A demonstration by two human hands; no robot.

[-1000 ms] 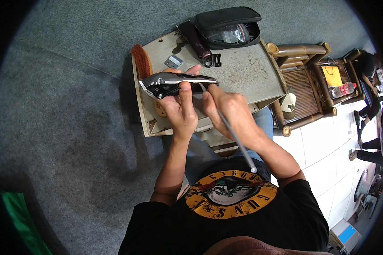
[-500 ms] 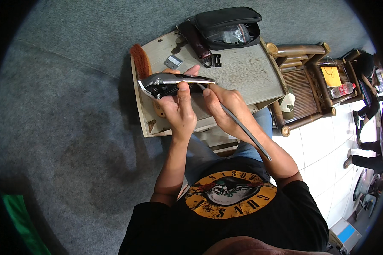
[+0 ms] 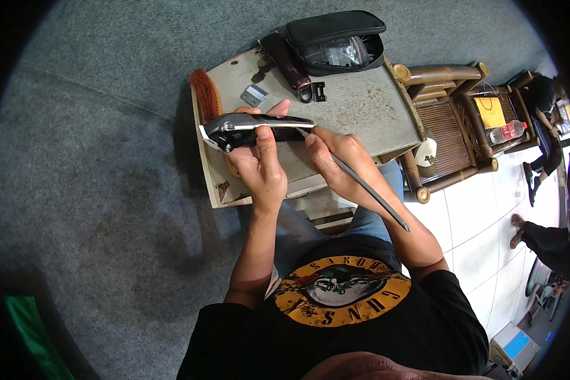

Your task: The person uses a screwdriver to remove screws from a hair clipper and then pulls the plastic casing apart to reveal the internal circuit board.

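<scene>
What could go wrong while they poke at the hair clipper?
The thin rod in the right hand meets the clipper's edge at a slant, so it might slip and scratch the clipper or jab a finger.

The left hand holds the hair clipper up above the table, so a loose grip could let it drop.

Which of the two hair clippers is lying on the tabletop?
The dark maroon clipper beside the black case; the silver-edged clipper is held in the left hand.
</scene>
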